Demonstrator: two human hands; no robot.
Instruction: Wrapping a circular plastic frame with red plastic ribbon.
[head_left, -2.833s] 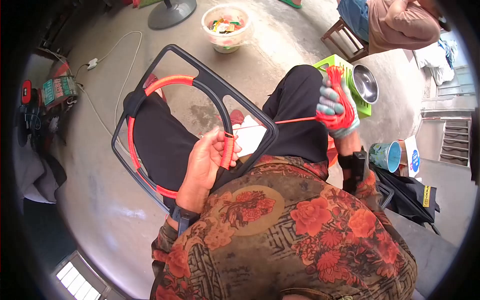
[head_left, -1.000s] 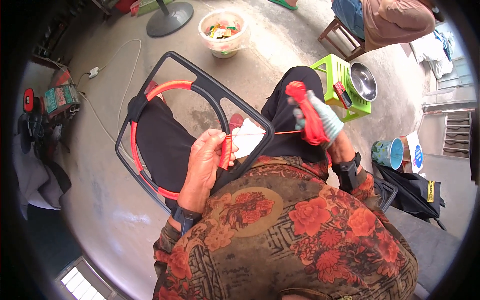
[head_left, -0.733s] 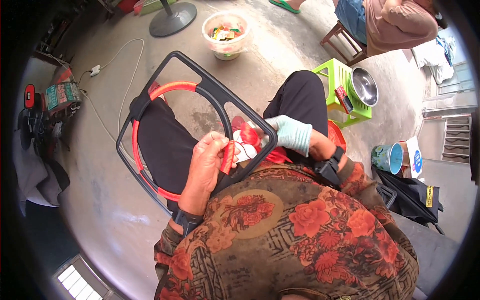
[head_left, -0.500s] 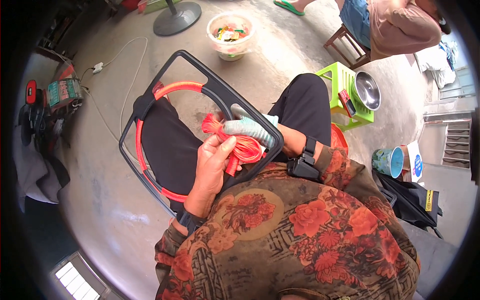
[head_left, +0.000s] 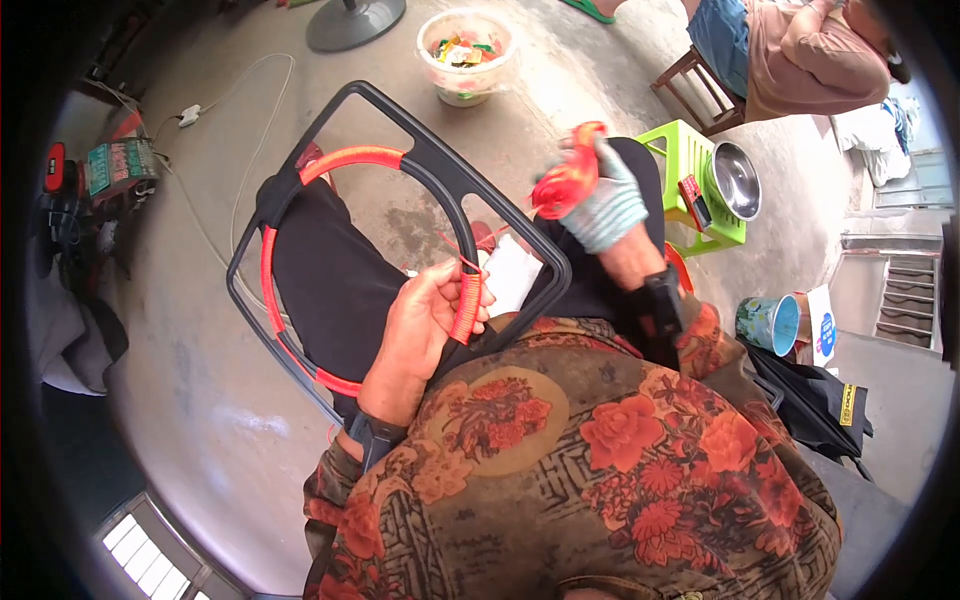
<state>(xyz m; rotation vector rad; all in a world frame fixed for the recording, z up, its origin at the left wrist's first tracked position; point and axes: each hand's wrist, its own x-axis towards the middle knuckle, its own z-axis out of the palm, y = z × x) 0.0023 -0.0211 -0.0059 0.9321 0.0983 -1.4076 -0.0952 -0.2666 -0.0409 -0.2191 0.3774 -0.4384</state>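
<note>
A black frame (head_left: 440, 155) with rounded corners and a round inner ring lies tilted across my lap. Bright orange cord is wound in bands (head_left: 360, 155) around parts of the ring. Bare, my left hand (head_left: 425, 315) grips the ring's near-right part, thumb and fingers closed over a cord-wound section (head_left: 467, 305). Beyond the frame's right side, my right hand (head_left: 612, 205), in a grey-white knit glove, is raised over my right knee. It clutches a looped bundle of orange cord (head_left: 568, 188), smeared by motion. A loose strand rises beside the left fingers.
A white flat piece (head_left: 512, 270) shows through the frame. A bin with wrappers (head_left: 466, 75) stands ahead, near a round grey base (head_left: 355, 24). At right are a green stool (head_left: 675, 140), a metal bowl (head_left: 735, 180) and a seated person (head_left: 815, 60). A white cable (head_left: 240, 200) crosses the floor at left.
My right hand has swung away from the ring, up and to the right, carrying the cord bundle. My left hand has shifted from the bundle onto the wound section of the ring.
</note>
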